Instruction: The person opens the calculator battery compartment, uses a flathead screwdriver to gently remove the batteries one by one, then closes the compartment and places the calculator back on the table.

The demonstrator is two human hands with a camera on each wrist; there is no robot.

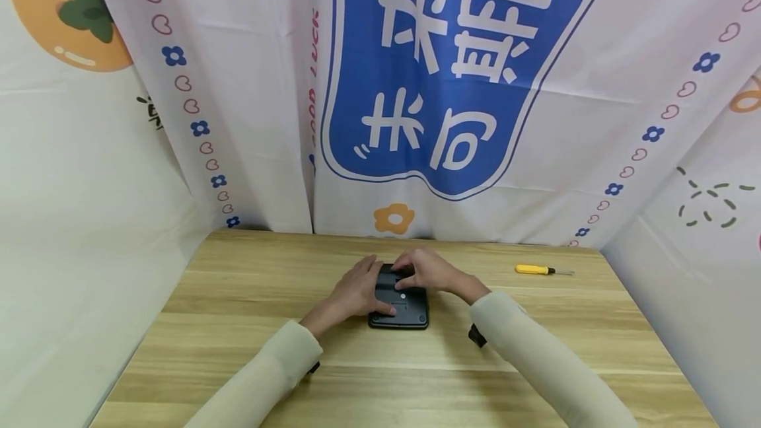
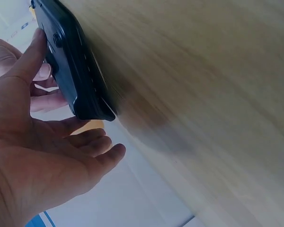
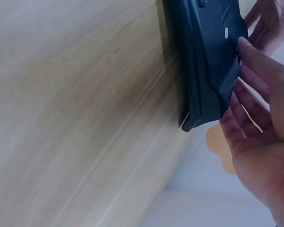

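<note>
A black device [image 1: 410, 314], which looks like a desk calculator, lies face down on the wooden table. Its back shows a small white round sticker and round feet or screws near the corners. My left hand [image 1: 353, 290] grips its left side, the thumb on the back near the front edge and the fingers toward the far left corner. At the far right part, my right hand [image 1: 434, 271] has its thumb on the back and curled fingers at the far edge. In the right wrist view the device [image 3: 208, 80] shows its thicker far end. What lies beneath the fingers is hidden.
A screwdriver [image 1: 532, 269] with a yellow handle lies on the table [image 1: 238, 322] at the back right. White printed cloth [image 1: 267, 183] hangs behind the table and along both sides. Small black items [image 1: 477, 335] show by the right sleeve and under the left one.
</note>
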